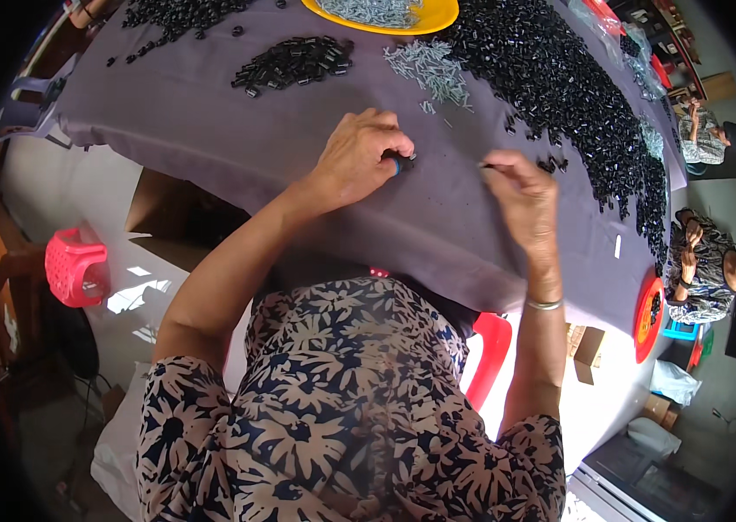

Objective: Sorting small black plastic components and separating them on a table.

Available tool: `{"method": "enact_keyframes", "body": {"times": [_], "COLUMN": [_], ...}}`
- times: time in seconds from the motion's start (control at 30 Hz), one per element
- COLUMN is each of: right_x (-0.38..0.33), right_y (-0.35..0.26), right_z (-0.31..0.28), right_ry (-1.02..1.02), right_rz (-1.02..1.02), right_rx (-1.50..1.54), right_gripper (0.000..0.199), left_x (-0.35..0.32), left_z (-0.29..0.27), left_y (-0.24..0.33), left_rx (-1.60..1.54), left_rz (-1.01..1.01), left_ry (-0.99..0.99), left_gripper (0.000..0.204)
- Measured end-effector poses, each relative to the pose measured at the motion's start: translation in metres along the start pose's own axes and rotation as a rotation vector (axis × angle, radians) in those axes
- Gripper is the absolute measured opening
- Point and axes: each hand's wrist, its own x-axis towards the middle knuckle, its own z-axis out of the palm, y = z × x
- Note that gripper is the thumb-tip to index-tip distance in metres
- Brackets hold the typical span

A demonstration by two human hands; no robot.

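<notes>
Over the purple-grey tablecloth [450, 222], my left hand [355, 155] is closed, with a small black piece [402, 162] between thumb and fingers. A blue band shows at the thumb. To its right, my right hand [529, 202] is slightly blurred, its thumb and forefinger pinched on a tiny dark piece [487, 165] whose kind I cannot make out. Beyond the hands lies a heap of small silver screws or pins [431, 71]. A cluster of short black cylindrical parts [294, 65] sits left of it.
A broad spread of black parts [559, 87] covers the table's right side, with more at the far left. A yellow tray [442, 16] holds silver pieces at the far edge. An orange-red tray [646, 317] stands at the right edge. Other people [702, 265] sit at the right.
</notes>
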Motion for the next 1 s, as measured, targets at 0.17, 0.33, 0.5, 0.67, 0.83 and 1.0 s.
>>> {"method": "enact_keyframes", "body": {"times": [0.17, 0.33, 0.5, 0.67, 0.83, 1.0], "right_x": [0.011, 0.015, 0.015, 0.015, 0.014, 0.013], "right_y": [-0.010, -0.013, -0.010, -0.013, -0.016, -0.016], "right_z": [0.052, 0.064, 0.070, 0.072, 0.074, 0.072], "right_ry": [-0.053, -0.029, -0.015, -0.008, 0.011, 0.038], "right_rz": [-0.085, -0.216, -0.254, -0.297, -0.366, -0.394], "right_rx": [0.131, 0.078, 0.047, -0.027, -0.090, -0.163], "right_gripper": [0.013, 0.011, 0.011, 0.014, 0.016, 0.017], "left_x": [0.000, -0.002, -0.001, -0.001, -0.002, 0.000], "left_z": [0.003, 0.001, 0.002, 0.001, 0.002, 0.005], "left_y": [0.002, 0.004, 0.004, 0.003, 0.003, 0.004], "left_rx": [-0.004, -0.008, 0.001, 0.000, 0.019, 0.034], "left_rz": [0.011, -0.014, -0.001, -0.017, -0.026, -0.001], "left_ry": [0.009, -0.007, 0.014, -0.005, -0.001, 0.016], "left_gripper": [0.027, 0.025, 0.022, 0.020, 0.015, 0.018]}}
